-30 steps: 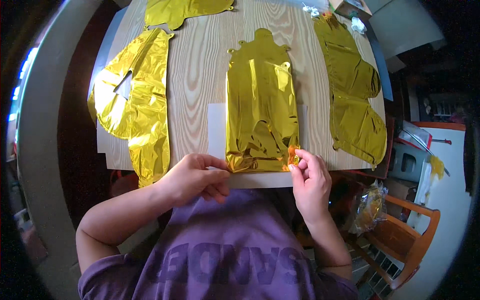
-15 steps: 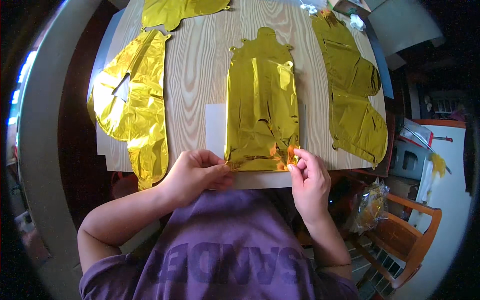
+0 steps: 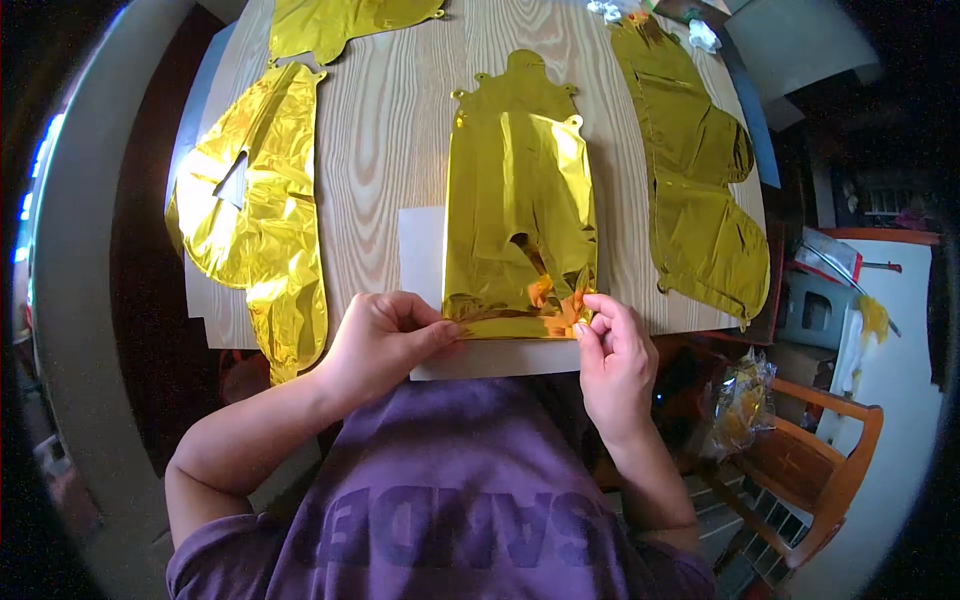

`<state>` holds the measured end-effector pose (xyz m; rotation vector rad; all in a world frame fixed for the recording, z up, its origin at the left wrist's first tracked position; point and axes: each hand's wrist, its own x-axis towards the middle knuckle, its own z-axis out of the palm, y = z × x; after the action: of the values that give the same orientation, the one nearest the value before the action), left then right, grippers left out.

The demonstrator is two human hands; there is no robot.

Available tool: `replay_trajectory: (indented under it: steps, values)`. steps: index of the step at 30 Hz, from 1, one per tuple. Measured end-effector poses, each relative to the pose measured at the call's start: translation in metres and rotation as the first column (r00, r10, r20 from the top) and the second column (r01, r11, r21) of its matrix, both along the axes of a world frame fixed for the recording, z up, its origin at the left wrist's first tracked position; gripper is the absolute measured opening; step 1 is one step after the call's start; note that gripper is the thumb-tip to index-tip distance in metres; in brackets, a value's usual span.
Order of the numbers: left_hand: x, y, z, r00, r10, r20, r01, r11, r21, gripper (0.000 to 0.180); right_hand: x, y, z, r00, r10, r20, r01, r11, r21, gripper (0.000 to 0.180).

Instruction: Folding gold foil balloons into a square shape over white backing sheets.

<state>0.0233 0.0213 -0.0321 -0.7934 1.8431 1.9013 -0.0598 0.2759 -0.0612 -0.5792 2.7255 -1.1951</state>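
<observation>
A flat gold foil balloon [image 3: 510,180] lies in front of me, with small tabs at its far end and a folded near edge. Its near part rests over a white sheet [image 3: 422,260] at the table's front edge. My left hand [image 3: 395,335] pinches the near left corner between thumb and fingers. At the near right corner, my right hand [image 3: 615,350] grips the foil between thumb and forefinger. The foil between both hands is creased and shiny.
More deflated gold foil balloons lie on the wooden table [image 3: 375,130]: one at left [image 3: 285,200], one at right [image 3: 690,170], another at the far left [image 3: 350,25]. Crumpled white tissue [image 3: 704,37] sits far right. A wooden chair [image 3: 820,460] with a clear plastic bag [image 3: 740,405] stands right.
The view has shifted slightly, so the table's things appear a little further left. Both hands keep their pinch on the balloon's near corners, and reflections on the foil differ.
</observation>
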Motion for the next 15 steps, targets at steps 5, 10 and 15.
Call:
replay_trajectory:
  steps: [5, 10, 15]
  values:
    - [0.0014, 0.0008, 0.0026, 0.998, -0.052, 0.027, 0.055, 0.991, -0.124, 0.016, 0.0003, -0.0033, 0.0015, 0.996, 0.028, -0.09, -0.022, 0.998, 0.063, 0.035]
    - [0.0033, 0.0008, 0.0008, 0.997, -0.042, -0.064, 0.03, 0.982, -0.184, 0.013, -0.0015, -0.0038, 0.0039, 0.999, 0.028, -0.045, -0.026, 0.998, 0.049, 0.034]
    - [0.0007, -0.0011, 0.0042, 0.986, -0.141, -0.093, 0.102, 0.936, -0.337, 0.013, -0.0019, -0.0053, 0.006, 0.998, 0.027, -0.05, -0.024, 0.999, 0.047, 0.033]
